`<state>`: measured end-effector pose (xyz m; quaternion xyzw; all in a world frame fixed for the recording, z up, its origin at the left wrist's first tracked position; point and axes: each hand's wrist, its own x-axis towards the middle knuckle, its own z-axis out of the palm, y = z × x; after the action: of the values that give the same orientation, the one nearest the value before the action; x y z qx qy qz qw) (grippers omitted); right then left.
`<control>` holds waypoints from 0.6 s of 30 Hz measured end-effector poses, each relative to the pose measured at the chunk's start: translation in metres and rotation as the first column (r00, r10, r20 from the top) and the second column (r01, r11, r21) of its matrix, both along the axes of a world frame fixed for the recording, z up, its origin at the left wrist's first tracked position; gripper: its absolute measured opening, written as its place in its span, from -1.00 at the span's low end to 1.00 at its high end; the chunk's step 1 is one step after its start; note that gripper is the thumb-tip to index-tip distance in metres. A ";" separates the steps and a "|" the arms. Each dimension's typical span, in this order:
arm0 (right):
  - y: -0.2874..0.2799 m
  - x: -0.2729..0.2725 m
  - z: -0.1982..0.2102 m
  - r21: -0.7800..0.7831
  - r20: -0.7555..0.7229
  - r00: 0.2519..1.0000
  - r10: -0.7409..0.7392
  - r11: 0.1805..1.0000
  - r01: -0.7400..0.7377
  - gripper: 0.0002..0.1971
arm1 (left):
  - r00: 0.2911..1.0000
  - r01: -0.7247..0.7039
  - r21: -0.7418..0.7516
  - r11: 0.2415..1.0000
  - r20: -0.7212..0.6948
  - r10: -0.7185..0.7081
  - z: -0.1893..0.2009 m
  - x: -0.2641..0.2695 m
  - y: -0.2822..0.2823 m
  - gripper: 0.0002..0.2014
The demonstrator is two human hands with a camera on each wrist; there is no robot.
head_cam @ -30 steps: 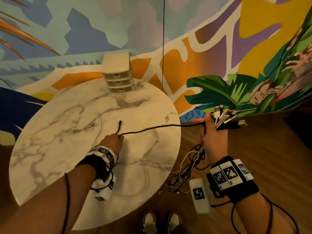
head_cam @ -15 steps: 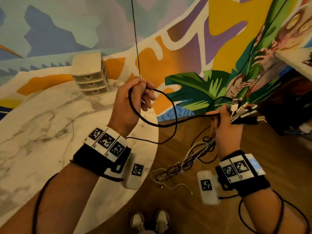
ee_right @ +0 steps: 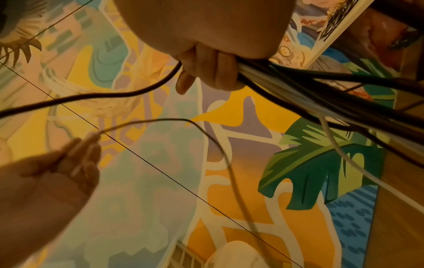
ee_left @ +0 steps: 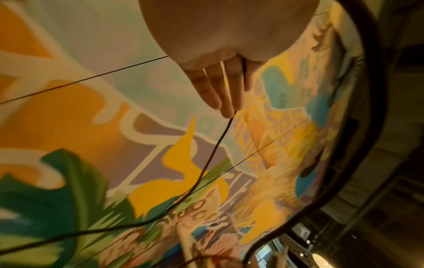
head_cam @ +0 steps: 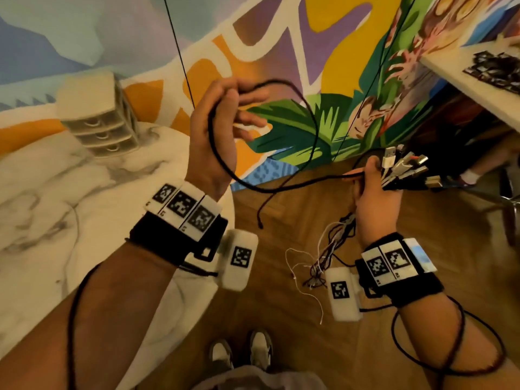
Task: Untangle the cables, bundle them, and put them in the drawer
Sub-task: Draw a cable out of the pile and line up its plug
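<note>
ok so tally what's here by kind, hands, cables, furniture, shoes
hands: 2, left hand and right hand
loose black cable: 1
cable bundle: 1, strands uncountable
drawer unit: 1
marble table: 1
shoes: 2
total: 8

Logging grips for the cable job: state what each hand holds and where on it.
Left hand holds the black cable along its looped middle. Right hand grips the cable bundle just below the plug ends.

Mural-walled lounge (head_cam: 323,52), marble table (head_cam: 42,220), wood floor (head_cam: 281,319)
</note>
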<state>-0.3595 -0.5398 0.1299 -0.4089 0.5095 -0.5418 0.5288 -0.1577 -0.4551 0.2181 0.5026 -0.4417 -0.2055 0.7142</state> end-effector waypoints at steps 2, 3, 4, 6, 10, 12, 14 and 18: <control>-0.001 -0.004 0.000 0.020 -0.021 1.000 -0.002 1.000 0.002 -0.27 | 1.000 0.002 0.151 0.988 0.025 -0.006 -0.044 0.001 0.009 -0.75; -0.001 -0.005 0.001 0.018 -0.027 1.000 -0.001 1.000 0.002 -0.29 | 0.998 0.006 0.253 0.967 0.061 -0.022 -0.073 0.001 0.014 -0.76; -0.003 -0.008 0.001 0.008 -0.029 1.000 0.001 1.000 -0.001 -0.30 | 0.993 -0.005 0.373 0.928 0.112 -0.040 -0.107 0.002 0.021 -0.79; -0.002 -0.012 0.005 0.000 -0.042 0.999 0.025 1.000 -0.025 -0.34 | 0.952 -0.038 0.667 0.744 0.251 -0.177 -0.172 0.006 0.040 -0.85; 0.001 -0.017 0.008 -0.012 -0.139 0.988 0.069 0.997 -0.071 -0.69 | 0.715 0.005 1.000 0.022 0.012 -0.699 -0.219 -0.007 0.062 -0.32; 0.006 -0.016 0.006 -0.031 -0.209 0.971 0.113 0.992 -0.122 -0.54 | 0.742 0.082 0.981 0.173 0.056 -0.668 -0.189 -0.027 0.050 -0.28; 0.006 -0.014 0.001 -0.027 -0.231 0.964 0.135 0.989 -0.145 -0.51 | 0.836 0.203 0.849 0.487 0.108 -0.537 -0.140 -0.051 0.030 -0.31; 0.006 -0.006 -0.001 -0.021 -0.259 0.953 0.160 0.985 -0.171 -0.53 | 0.855 0.403 0.633 0.661 -0.004 -0.518 -0.070 -0.085 -0.007 -0.53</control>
<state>-0.3655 -0.5337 0.1290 -0.5281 0.5256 -0.4490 0.4932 -0.2426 -0.4625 0.1482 0.5934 -0.5250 -0.4663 0.3934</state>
